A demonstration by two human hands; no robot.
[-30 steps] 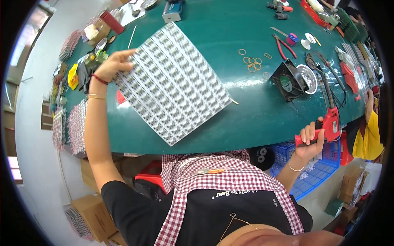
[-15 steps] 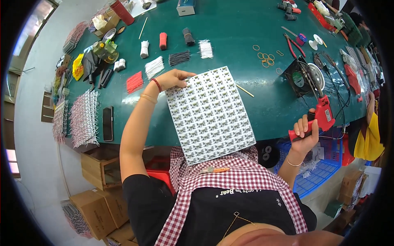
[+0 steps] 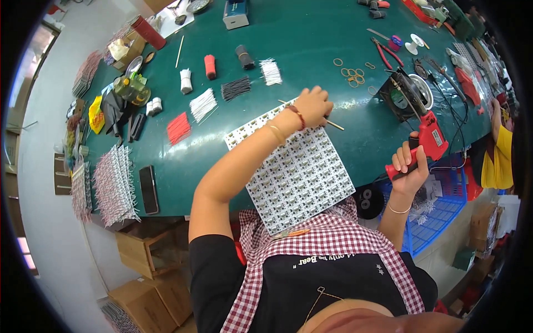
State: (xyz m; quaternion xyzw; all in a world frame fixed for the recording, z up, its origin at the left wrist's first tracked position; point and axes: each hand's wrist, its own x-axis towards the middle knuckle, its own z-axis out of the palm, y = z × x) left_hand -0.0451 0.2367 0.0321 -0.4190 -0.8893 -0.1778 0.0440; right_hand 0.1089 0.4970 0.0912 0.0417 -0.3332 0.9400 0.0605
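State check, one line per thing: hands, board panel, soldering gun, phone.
Left hand: resting on the far edge of the panel, not gripping.
Right hand: closed around the gun's handle.
Circuit board panel: flat, near end overhanging the green table.
Red soldering gun: held off the table.
Phone: flat, screen dark.

Your left hand (image 3: 313,105) rests at the upper edge of the panel of small boards (image 3: 294,169) at frame centre, on the table (image 3: 311,50). Your right hand (image 3: 408,166), right of the panel, grips the soldering gun (image 3: 427,141). Wire bundles (image 3: 202,104) lie upper left; the phone (image 3: 148,190) sits at the left.
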